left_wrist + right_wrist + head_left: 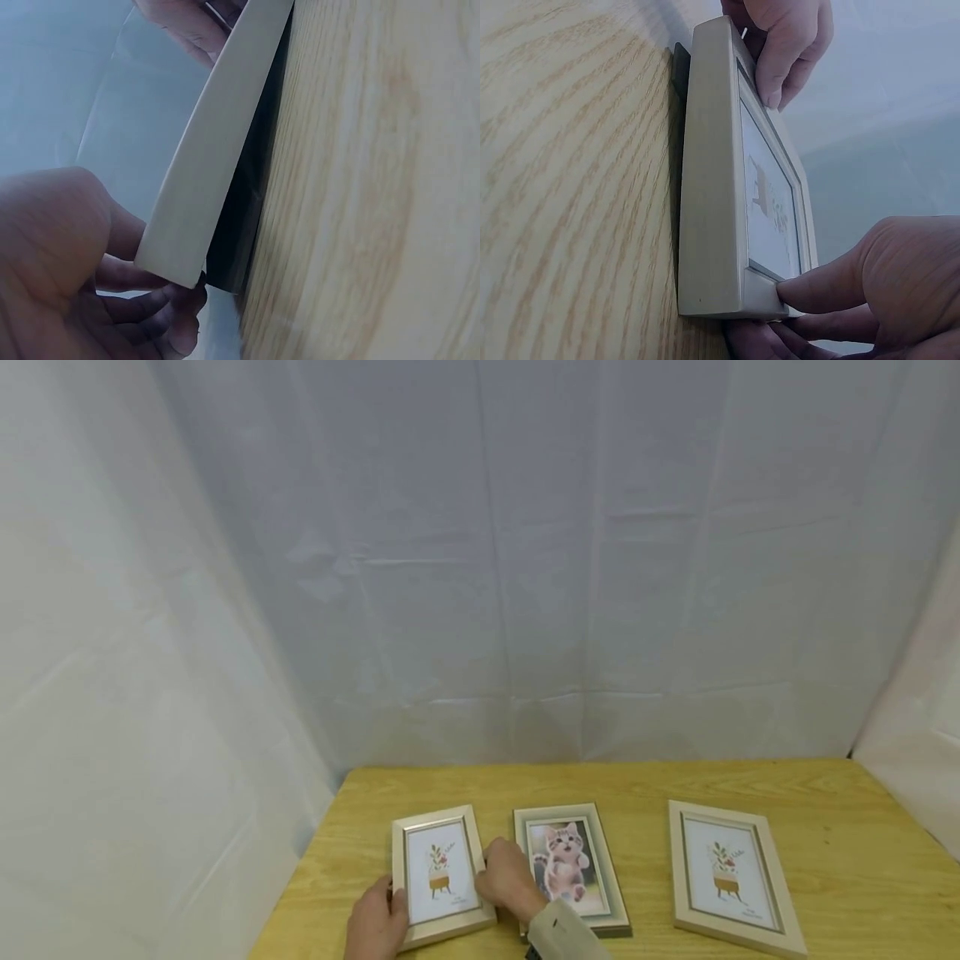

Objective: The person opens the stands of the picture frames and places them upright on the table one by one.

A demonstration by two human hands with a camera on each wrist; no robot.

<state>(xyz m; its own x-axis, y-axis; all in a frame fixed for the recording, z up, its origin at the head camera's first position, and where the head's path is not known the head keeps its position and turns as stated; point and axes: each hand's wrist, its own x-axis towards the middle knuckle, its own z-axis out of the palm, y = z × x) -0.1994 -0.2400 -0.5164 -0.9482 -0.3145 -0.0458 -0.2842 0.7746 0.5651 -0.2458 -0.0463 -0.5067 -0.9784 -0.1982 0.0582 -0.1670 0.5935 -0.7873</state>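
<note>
A cream picture frame (435,889) with a print of a plant on a small stool is at the left of the table. My left hand (377,922) grips its left edge, and my right hand (512,878) pinches its right edge. In the left wrist view, the frame's pale side (210,150) tilts up from the wood, with a dark backing (241,202) under it. The right wrist view shows my right thumb on the frame's front border (712,172), fingers curled beneath. Right of that hand lies a kitten picture frame (566,868), partly covered by my sleeve (564,935).
Another cream picture frame (731,877) with a plant print lies face up at the right. Everything is on a yellow wood table (637,785). White sheeting (480,568) hangs behind it and along both sides.
</note>
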